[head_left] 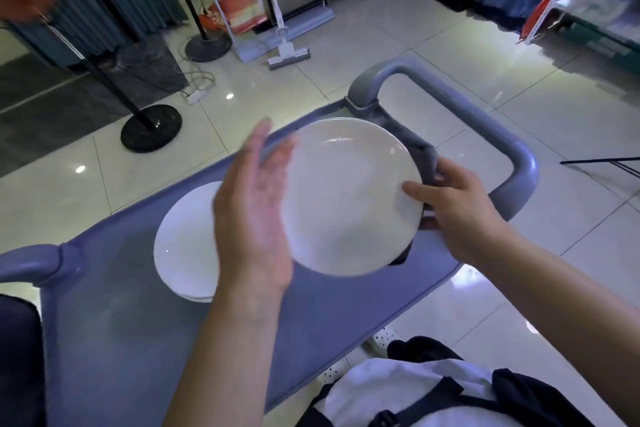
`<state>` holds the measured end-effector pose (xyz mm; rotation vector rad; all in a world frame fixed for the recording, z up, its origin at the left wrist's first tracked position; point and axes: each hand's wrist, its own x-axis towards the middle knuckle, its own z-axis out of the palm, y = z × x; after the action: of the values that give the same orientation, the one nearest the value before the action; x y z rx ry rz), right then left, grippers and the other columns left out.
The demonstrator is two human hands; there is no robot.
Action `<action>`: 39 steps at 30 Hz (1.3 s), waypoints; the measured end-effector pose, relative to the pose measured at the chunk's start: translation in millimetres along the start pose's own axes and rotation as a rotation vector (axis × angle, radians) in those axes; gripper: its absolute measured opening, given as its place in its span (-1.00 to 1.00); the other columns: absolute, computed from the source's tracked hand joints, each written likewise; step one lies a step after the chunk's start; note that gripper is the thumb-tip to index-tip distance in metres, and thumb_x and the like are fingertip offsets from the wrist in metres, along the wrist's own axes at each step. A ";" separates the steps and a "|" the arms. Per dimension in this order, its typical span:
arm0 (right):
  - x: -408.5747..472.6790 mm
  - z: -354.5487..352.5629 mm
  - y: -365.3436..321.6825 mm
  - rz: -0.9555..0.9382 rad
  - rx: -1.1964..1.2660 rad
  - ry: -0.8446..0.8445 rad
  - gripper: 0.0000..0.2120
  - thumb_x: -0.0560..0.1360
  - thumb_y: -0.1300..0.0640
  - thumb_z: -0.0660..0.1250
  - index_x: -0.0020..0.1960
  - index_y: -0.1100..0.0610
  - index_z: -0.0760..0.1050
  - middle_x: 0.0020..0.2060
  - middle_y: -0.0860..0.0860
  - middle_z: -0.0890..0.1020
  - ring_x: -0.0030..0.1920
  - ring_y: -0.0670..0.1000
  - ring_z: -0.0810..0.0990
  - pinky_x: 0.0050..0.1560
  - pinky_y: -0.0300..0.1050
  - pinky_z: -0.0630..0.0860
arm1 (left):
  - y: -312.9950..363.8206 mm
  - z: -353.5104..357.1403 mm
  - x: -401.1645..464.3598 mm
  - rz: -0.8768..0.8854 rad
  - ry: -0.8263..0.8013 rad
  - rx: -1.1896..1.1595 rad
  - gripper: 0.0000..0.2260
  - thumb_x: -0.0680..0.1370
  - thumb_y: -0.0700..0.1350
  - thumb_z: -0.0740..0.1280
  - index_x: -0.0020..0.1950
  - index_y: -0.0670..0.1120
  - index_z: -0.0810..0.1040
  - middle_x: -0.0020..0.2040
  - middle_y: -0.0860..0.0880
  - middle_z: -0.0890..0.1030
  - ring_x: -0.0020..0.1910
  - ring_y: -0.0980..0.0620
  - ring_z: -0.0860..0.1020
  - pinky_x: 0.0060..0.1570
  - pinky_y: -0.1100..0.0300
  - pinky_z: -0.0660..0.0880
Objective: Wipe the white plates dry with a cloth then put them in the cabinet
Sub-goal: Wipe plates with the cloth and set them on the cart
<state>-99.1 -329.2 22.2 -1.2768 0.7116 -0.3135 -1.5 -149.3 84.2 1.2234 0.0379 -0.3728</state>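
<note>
A white plate (349, 198) is held up above the grey cart top (114, 322), tilted toward me. My right hand (457, 208) grips its right rim, thumb on the face, with a dark grey cloth (420, 152) bunched behind the plate. My left hand (254, 215) is flat and blurred, its palm against the plate's left edge with fingers straight. A stack of white plates (185, 246) lies on the cart, partly hidden behind my left hand.
The cart's curved grey handle (485, 121) rises on the far right side, another handle (31, 263) on the left. Black lamp-stand bases (151, 128), a cable and power strip (196, 96), and a floor mop (287, 52) stand on the tiled floor beyond.
</note>
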 end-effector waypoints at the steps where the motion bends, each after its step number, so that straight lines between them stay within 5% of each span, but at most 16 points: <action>1: 4.1 -7.3 4.7 0.112 0.094 0.001 -0.72 0.56 0.38 0.33 0.16 0.09 0.61 -0.12 0.03 0.72 -0.16 0.10 0.69 -0.24 0.02 0.63 | 0.6 -8.8 -0.1 0.089 0.064 0.040 -0.77 0.69 0.03 0.24 0.24 0.04 0.63 0.14 0.01 0.73 0.24 0.14 0.63 0.24 0.22 0.49; 4: 7.0 -24.0 20.1 0.320 0.264 -0.028 -0.71 0.55 0.34 0.33 0.25 0.17 0.57 -0.08 0.11 0.69 -0.15 0.14 0.65 -0.20 0.08 0.67 | -9.4 -42.3 -0.9 0.136 0.129 0.208 -0.76 0.64 0.02 0.34 0.31 0.13 0.61 0.25 0.11 0.67 0.29 0.22 0.57 0.33 0.01 0.51; 7: 4.9 -28.2 30.6 0.419 0.357 -0.085 -0.72 0.56 0.28 0.33 0.26 0.19 0.56 -0.17 0.07 0.69 -0.29 0.06 0.64 -0.30 -0.03 0.65 | -30.9 -56.8 -15.2 -0.187 -0.187 0.090 -0.31 0.44 -0.11 0.50 0.50 0.29 0.39 0.35 0.03 0.61 0.23 0.02 0.61 -0.09 -0.07 0.66; 10: 6.1 -25.4 35.4 0.455 0.378 -0.102 -0.71 0.55 0.25 0.35 0.26 0.21 0.56 -0.16 0.09 0.68 -0.31 0.04 0.64 -0.32 -0.06 0.63 | -46.6 -45.6 -33.5 -0.244 -0.461 0.021 -0.25 0.43 -0.21 0.46 0.54 0.24 0.33 0.46 -0.07 0.50 0.37 -0.21 0.53 0.03 -0.34 0.59; 15: 11.4 -24.3 37.3 0.426 0.261 -0.073 -0.77 0.55 0.16 0.38 0.19 0.16 0.61 -0.05 0.14 0.70 -0.14 0.15 0.65 -0.17 0.08 0.68 | -57.4 -35.8 -36.7 -0.184 -0.234 0.045 -0.34 0.43 -0.36 0.30 0.43 0.20 0.47 0.37 -0.05 0.56 0.30 -0.19 0.57 -0.10 -0.35 0.61; 17: 16.2 -21.7 33.1 0.285 0.116 0.007 -0.86 0.59 0.10 0.37 0.07 0.13 0.64 -0.15 0.09 0.68 -0.18 0.15 0.62 -0.18 0.04 0.64 | -58.3 -35.4 -39.5 -0.157 -0.189 0.031 -0.34 0.41 -0.37 0.30 0.38 0.21 0.52 0.34 -0.04 0.58 0.25 -0.14 0.61 -0.13 -0.32 0.62; 20: 29.6 -11.1 11.6 -0.216 -0.122 0.054 -0.91 0.60 0.14 0.33 -0.06 0.10 0.58 -0.27 0.04 0.53 -0.27 0.02 0.44 -0.21 -0.15 0.44 | -56.7 -37.4 -42.9 -0.137 -0.157 0.018 -0.35 0.39 -0.38 0.30 0.35 0.22 0.55 0.29 -0.01 0.61 0.19 -0.09 0.63 -0.13 -0.29 0.63; 23: 49.2 7.4 -8.2 -0.722 -0.618 -0.159 -0.75 0.63 0.01 0.25 0.27 -0.06 0.57 0.15 -0.12 0.60 0.05 0.08 0.55 0.06 -0.06 0.41 | -54.3 -36.7 -44.0 -0.126 -0.168 0.026 -0.35 0.38 -0.38 0.29 0.33 0.21 0.56 0.23 0.00 0.63 0.14 -0.05 0.63 -0.15 -0.26 0.63; 26: 57.4 36.1 -7.4 -0.866 -0.971 -0.262 -0.62 0.59 -0.10 0.26 0.38 -0.08 0.53 0.34 -0.12 0.52 0.15 0.18 0.48 0.15 0.15 0.43 | -51.5 -37.2 -43.8 -0.103 -0.162 0.002 -0.37 0.37 -0.39 0.28 0.31 0.17 0.58 0.19 0.00 0.64 0.10 -0.03 0.63 -0.20 -0.22 0.64; 31: 36.3 45.3 14.8 -0.727 -0.833 -0.633 -0.77 0.62 0.04 0.26 0.25 -0.10 0.53 0.12 -0.16 0.50 0.05 0.09 0.47 0.20 0.06 0.35 | -46.8 -55.3 -35.4 -0.056 -0.093 -0.006 -0.33 0.38 -0.39 0.26 0.43 0.11 0.48 0.22 -0.01 0.65 0.12 -0.06 0.65 -0.19 -0.22 0.64; 33: 18.7 42.5 22.8 -0.569 -0.690 -0.810 -0.86 0.61 0.11 0.26 0.10 0.09 0.58 -0.07 -0.06 0.49 -0.10 0.04 0.47 0.01 -0.04 0.35 | -48.4 -64.2 -30.6 -0.044 -0.074 0.028 -0.31 0.37 -0.39 0.25 0.42 0.15 0.48 0.20 -0.02 0.65 0.11 -0.08 0.66 -0.16 -0.26 0.63; 35: 3.0 37.7 25.7 -0.263 -0.485 -0.929 -0.74 0.60 0.12 0.26 0.03 0.35 0.53 -0.23 0.07 0.43 -0.25 0.02 0.39 -0.16 -0.12 0.31 | -51.4 -71.4 -26.2 -0.032 -0.060 0.040 -0.29 0.37 -0.41 0.22 0.41 0.17 0.49 0.20 -0.04 0.66 0.11 -0.11 0.65 -0.13 -0.28 0.62; 37: -1.0 27.9 17.6 0.004 -0.372 -0.928 -0.63 0.58 0.05 0.28 0.08 0.39 0.53 -0.21 0.12 0.52 -0.19 0.04 0.47 -0.11 -0.06 0.40 | -54.0 -78.1 -23.2 -0.041 -0.040 0.023 -0.30 0.36 -0.41 0.22 0.39 0.17 0.51 0.21 -0.08 0.65 0.12 -0.13 0.64 -0.12 -0.29 0.62; 39: 0.7 18.7 0.8 0.096 -0.334 -0.847 -0.73 0.56 0.02 0.33 0.05 0.21 0.65 -0.11 0.07 0.66 -0.09 0.01 0.61 -0.06 -0.06 0.51 | -54.8 -84.9 -20.3 -0.062 -0.033 -0.026 -0.32 0.36 -0.40 0.24 0.38 0.14 0.53 0.20 -0.07 0.65 0.09 -0.13 0.63 -0.13 -0.30 0.62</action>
<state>-86.8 -315.2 23.4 -1.5181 0.0893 0.4356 -22.6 -81.6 9.4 1.1926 0.0522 -0.4451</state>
